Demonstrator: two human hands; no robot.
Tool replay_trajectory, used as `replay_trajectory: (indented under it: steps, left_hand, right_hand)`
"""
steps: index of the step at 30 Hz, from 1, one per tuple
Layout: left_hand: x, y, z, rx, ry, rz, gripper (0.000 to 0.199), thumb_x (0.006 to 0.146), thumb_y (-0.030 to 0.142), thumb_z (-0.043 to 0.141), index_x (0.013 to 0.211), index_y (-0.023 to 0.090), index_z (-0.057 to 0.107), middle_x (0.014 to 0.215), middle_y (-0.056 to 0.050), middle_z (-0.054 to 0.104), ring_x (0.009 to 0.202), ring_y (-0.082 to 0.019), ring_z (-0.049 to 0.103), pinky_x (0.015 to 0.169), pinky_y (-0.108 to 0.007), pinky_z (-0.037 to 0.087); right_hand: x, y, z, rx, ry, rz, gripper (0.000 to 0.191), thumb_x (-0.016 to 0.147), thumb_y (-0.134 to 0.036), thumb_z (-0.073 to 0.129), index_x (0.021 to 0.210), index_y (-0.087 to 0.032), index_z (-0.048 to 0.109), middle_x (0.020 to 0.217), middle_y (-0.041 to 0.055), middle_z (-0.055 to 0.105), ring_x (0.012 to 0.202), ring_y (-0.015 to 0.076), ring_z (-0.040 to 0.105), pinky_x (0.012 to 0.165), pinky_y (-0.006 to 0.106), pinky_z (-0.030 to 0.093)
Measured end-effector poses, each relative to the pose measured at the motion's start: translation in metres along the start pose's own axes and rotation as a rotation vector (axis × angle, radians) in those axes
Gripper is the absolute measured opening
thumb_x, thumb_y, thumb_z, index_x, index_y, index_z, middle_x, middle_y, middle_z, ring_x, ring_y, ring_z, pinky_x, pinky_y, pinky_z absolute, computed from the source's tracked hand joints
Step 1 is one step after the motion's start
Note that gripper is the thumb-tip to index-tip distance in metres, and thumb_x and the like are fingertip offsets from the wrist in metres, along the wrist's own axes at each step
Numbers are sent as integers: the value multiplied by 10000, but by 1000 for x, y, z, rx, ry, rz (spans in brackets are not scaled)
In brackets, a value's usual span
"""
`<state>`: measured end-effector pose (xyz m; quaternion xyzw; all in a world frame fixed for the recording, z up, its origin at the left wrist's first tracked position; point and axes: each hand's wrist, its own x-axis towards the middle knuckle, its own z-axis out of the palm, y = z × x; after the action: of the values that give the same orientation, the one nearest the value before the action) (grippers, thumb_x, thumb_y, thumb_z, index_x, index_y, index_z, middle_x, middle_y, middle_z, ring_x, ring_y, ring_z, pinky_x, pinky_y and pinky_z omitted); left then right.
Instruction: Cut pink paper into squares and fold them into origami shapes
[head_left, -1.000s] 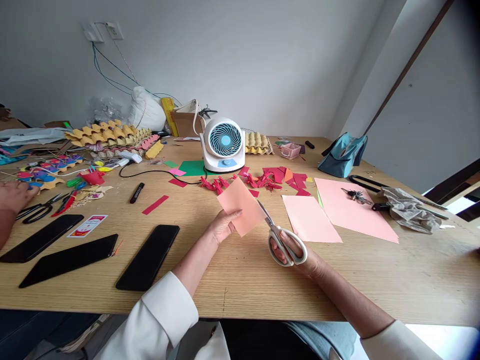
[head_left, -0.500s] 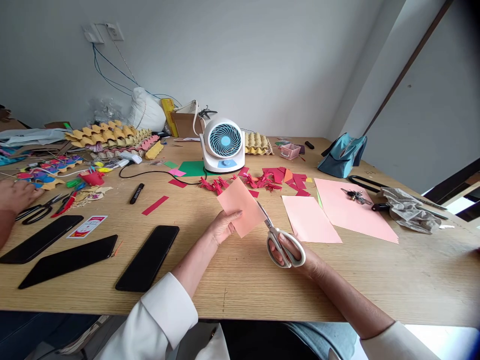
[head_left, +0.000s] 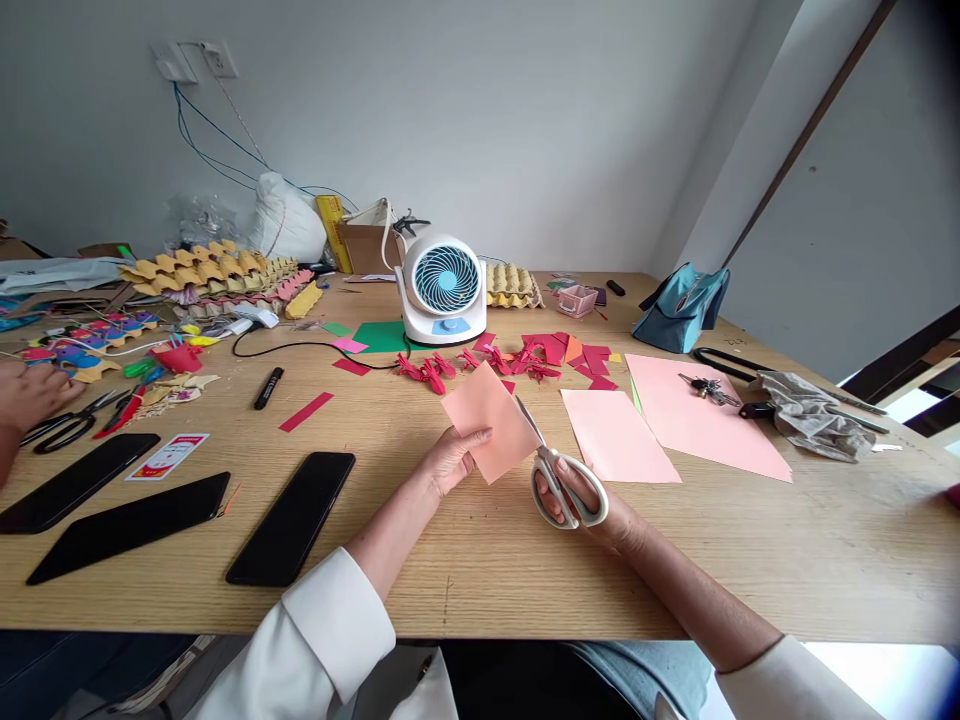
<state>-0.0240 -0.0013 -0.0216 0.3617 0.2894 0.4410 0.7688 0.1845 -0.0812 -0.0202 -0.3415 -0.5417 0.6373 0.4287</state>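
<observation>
My left hand (head_left: 454,458) pinches a pale orange sheet of paper (head_left: 491,420) by its lower left edge, thumb on top. In my right hand (head_left: 581,492) is a pair of scissors (head_left: 550,462) with white handles, my fingers through the loops. The blades meet the paper's right edge; how far apart they are is hard to make out. Behind the paper lie folded red paper pieces (head_left: 431,370) and red scraps (head_left: 551,348). A pink sheet (head_left: 619,435) rests on the table to the right of the scissors.
A white fan (head_left: 446,285) stands at the middle back. Three black phones (head_left: 292,520) lie at the left front, near a marker (head_left: 268,388). Another person's hand (head_left: 37,395) is at the far left by black scissors (head_left: 64,425). Keys (head_left: 709,390) lie on a larger pink sheet (head_left: 742,440).
The paper in my left hand has shifted slightly right and down, closer over the scissor blades. My right hand stays almost in place. The view has moved a little.
</observation>
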Motion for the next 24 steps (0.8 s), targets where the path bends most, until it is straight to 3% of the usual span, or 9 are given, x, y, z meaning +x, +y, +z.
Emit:
replay_trajectory:
  steps: [12, 19, 24]
  left_hand:
    - [0, 0, -3, 25, -42, 18, 545, 681, 236, 822, 1193, 159, 649, 1197, -130, 687, 1145, -282, 619, 963, -389, 477]
    - [4, 1, -6, -87, 72, 78, 403, 756, 335, 760, 1110, 169, 665, 1170, -98, 696, 1086, -233, 639, 893, -334, 505]
    - [5, 1, -7, -79, 125, 61, 372, 725, 294, 781, 1052, 150, 679, 1107, -104, 714, 1021, -227, 656, 821, -315, 514]
  right_hand:
    - [-1, 3, -1, -45, 25, -17, 461, 891, -623, 479, 761, -188, 558, 492, -33, 446, 408, 97, 370, 408, 242, 261]
    - [-1, 5, -5, -38, -4, -26, 446, 898, -610, 480, 790, -186, 566, 504, -34, 459, 418, 100, 398, 405, 232, 275]
    - [-1, 10, -7, 0, -63, -9, 432, 915, -591, 470, 817, -182, 571, 527, -28, 493, 429, 99, 425, 411, 223, 285]
